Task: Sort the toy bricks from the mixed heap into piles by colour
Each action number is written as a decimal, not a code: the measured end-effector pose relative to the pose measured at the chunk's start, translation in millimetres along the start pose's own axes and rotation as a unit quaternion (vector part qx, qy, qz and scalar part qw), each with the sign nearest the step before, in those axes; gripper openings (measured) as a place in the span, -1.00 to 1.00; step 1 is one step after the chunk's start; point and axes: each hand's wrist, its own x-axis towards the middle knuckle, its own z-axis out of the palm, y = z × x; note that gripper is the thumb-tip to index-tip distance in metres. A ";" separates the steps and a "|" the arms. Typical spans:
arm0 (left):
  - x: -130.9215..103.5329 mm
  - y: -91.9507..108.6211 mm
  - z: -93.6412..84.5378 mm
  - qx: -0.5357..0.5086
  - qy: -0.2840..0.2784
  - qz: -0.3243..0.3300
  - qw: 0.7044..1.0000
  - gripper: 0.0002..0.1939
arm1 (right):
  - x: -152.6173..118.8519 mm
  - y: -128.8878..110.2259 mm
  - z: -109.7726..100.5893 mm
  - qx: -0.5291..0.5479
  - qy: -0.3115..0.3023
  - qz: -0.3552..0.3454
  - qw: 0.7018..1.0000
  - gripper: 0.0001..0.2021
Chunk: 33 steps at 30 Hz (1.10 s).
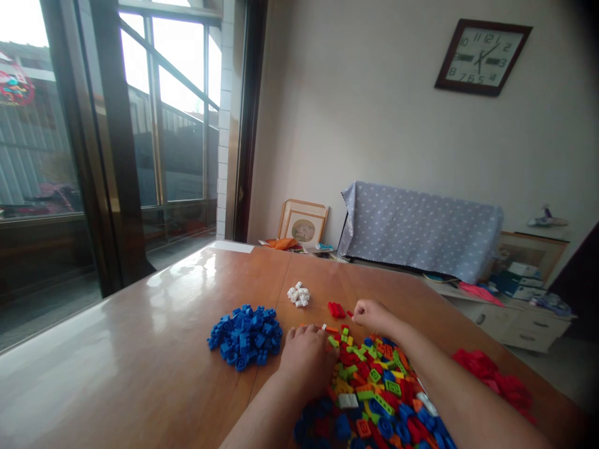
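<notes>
My right hand is closed in a pinch, with a small red toy brick at its fingertips. Just left of it lies a little group of red bricks. My left hand rests palm down at the left edge of a big mixed pile of toy bricks, fingers apart and bent downward; its fingertips are partly hidden. Beside that hand stands a heap of blue bricks. Farther back is a small cluster of white bricks.
The pile lies on a glossy wooden table. Crumpled red plastic lies at the table's right side. A white sheet sits at the far edge. Behind stand a cloth-covered object and a drawer cabinet.
</notes>
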 end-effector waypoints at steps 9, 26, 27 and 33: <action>0.3 -4.2 2.0 0.000 0.001 -0.014 1.000 -0.57 | 31.2 -20.3 23.0 0.048 0.026 0.077 0.996 -0.80; 6.6 -9.4 11.7 0.016 -0.028 -0.047 0.998 -0.66 | 19.0 -28.4 12.4 0.083 0.001 0.038 0.996 -0.85; 6.4 -9.0 12.1 0.012 -0.030 -0.044 0.999 -0.65 | 14.1 -29.5 8.1 0.084 -0.005 0.024 0.996 -0.85; 5.7 -7.1 12.8 -0.012 -0.033 -0.024 0.999 -0.63 | -29.3 -40.9 -7.3 0.090 -0.138 -0.083 0.983 -0.81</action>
